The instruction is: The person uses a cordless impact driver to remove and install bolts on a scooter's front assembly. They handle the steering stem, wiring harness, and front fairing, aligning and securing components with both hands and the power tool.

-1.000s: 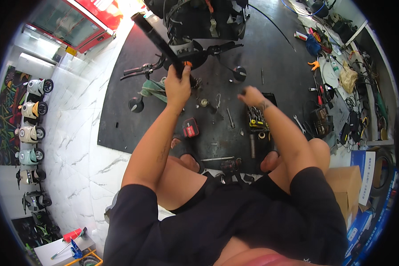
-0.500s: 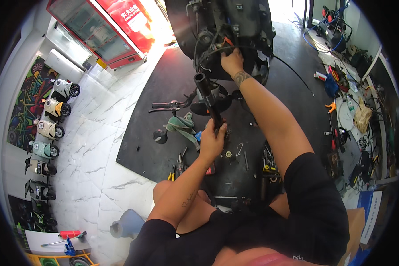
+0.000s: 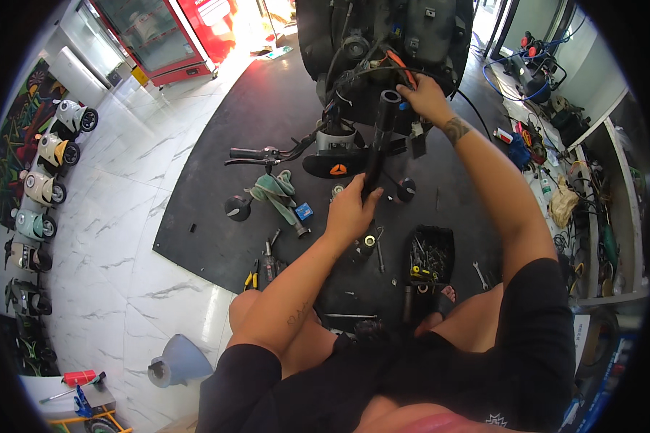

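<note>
My left hand (image 3: pixel 352 211) is closed round the lower end of a thick black metal tube (image 3: pixel 383 133), which stands tilted with its hollow end up. Ahead of me is the stripped front of a scooter (image 3: pixel 412 36), its wiring exposed. My right hand (image 3: pixel 427 99) reaches into it with fingers closed at an orange cable (image 3: pixel 401 66), beside the tube's top; the fingertips are partly hidden. A handlebar (image 3: pixel 253 154) with grip and lever sticks out to the left, near a dark panel (image 3: pixel 332 166) with an orange mark.
On the black mat (image 3: pixel 202 195) lie a green rag (image 3: pixel 273 189), a small blue box (image 3: pixel 304 211), yellow-handled pliers (image 3: pixel 251 278) and a black tray of screws (image 3: pixel 432 252). A wrench (image 3: pixel 479 274) lies right. Tools clutter the right wall; a red fridge (image 3: pixel 173 50) stands far left.
My view has shifted, showing more of the mat. The tube in my left hand now leans to the right, its top close to my right hand, which has drawn slightly out of the wiring.
</note>
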`<act>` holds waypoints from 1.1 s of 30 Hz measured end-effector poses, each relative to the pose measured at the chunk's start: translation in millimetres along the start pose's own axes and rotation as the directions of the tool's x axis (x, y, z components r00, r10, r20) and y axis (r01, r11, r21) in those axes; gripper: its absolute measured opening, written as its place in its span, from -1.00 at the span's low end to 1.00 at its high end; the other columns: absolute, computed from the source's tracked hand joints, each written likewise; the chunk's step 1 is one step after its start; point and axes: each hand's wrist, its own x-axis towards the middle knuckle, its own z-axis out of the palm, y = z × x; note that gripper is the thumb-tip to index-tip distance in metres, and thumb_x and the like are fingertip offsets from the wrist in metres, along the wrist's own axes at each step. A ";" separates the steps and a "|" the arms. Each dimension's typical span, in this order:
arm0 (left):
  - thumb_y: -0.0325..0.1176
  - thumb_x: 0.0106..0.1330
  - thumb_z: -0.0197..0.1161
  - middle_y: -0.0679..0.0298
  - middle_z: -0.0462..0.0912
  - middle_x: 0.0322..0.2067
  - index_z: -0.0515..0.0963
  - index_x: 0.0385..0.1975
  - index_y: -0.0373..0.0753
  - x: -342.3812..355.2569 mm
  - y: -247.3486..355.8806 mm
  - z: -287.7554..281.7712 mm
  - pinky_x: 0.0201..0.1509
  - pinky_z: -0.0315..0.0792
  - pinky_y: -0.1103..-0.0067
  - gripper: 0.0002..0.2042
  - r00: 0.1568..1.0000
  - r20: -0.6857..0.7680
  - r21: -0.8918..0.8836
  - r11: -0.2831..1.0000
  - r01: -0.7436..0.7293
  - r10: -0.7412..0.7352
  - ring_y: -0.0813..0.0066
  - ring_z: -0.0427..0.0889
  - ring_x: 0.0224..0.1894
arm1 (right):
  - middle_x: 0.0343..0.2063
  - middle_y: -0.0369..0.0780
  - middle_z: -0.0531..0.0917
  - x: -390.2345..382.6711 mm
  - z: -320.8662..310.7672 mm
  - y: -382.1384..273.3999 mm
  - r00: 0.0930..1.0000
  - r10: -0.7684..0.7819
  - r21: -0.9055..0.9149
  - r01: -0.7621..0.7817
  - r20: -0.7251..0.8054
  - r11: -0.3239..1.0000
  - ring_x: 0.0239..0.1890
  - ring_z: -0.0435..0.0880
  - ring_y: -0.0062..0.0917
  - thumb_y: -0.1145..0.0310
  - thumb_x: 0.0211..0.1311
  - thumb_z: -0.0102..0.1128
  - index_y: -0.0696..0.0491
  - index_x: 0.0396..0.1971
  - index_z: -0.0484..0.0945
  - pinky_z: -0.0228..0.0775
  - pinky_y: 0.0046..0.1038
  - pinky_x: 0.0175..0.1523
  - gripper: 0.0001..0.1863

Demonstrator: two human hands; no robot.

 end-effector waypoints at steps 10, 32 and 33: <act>-0.16 0.45 0.31 -0.01 0.76 -0.24 0.53 0.12 -0.25 -3.1 -2.9 -8.7 -0.13 0.56 0.18 -0.62 0.997 0.058 -0.023 0.999 0.042 -0.040 -0.11 0.74 -0.18 | -0.32 0.01 0.75 16.6 -68.7 -11.1 0.966 -0.195 -0.610 0.257 0.168 0.749 -0.21 0.78 -0.08 0.24 0.24 0.44 0.17 -0.08 0.65 0.61 -0.12 -0.12 -0.63; -0.13 0.45 0.31 -0.03 0.77 -0.20 0.54 0.11 -0.25 -9.4 -5.2 -16.7 -0.09 0.57 0.15 -0.61 0.999 0.027 -0.008 1.000 0.027 -0.026 -0.15 0.74 -0.13 | 0.09 -0.07 0.69 -18.0 38.1 12.5 0.923 -0.091 -0.606 -0.168 -0.373 0.777 0.17 0.65 -0.17 -0.23 0.30 0.27 0.13 0.25 0.52 0.39 -0.06 0.27 -0.22; -0.13 0.45 0.31 -0.03 0.77 -0.20 0.54 0.11 -0.25 -9.3 -5.6 -16.6 -0.08 0.57 0.15 -0.61 0.999 0.034 -0.010 0.999 0.031 -0.031 -0.16 0.74 -0.12 | 0.07 -0.07 0.69 -20.3 39.4 12.0 0.928 -0.069 -0.601 -0.179 -0.367 0.779 0.17 0.65 -0.17 -0.22 0.32 0.25 0.15 0.24 0.52 0.38 -0.07 0.27 -0.23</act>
